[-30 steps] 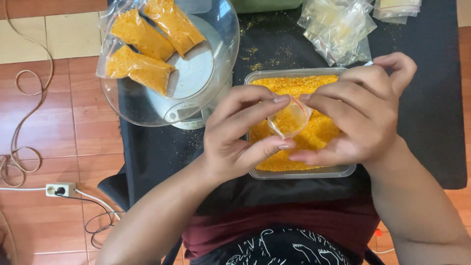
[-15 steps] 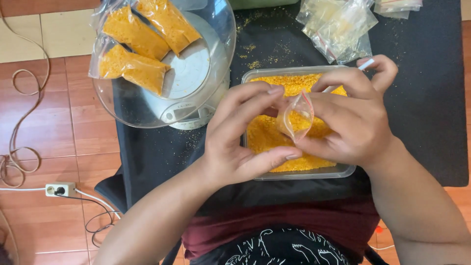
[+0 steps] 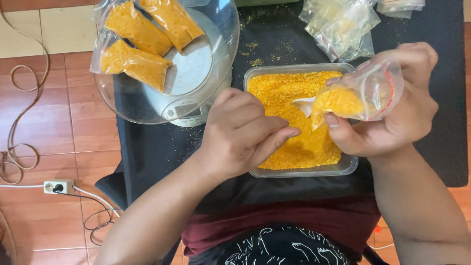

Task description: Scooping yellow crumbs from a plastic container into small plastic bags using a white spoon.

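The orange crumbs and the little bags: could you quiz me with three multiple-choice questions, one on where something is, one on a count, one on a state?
1. Where do the filled bags lie?
A. In the clear bowl on the scale
B. On the floor
C. In the crumb tray

2. How many filled bags are in the bowl?
A. One
B. Three
C. Six

3. What state is the bag in the right hand in?
A. Empty
B. Partly filled, mouth open
C. Full and sealed

Answers:
1 A: the filled bags rest inside the clear bowl atop the scale.
2 B: three orange packets show there.
3 B: the right hand holds a small bag with crumbs low inside while a white scoop meets its mouth over the tray.
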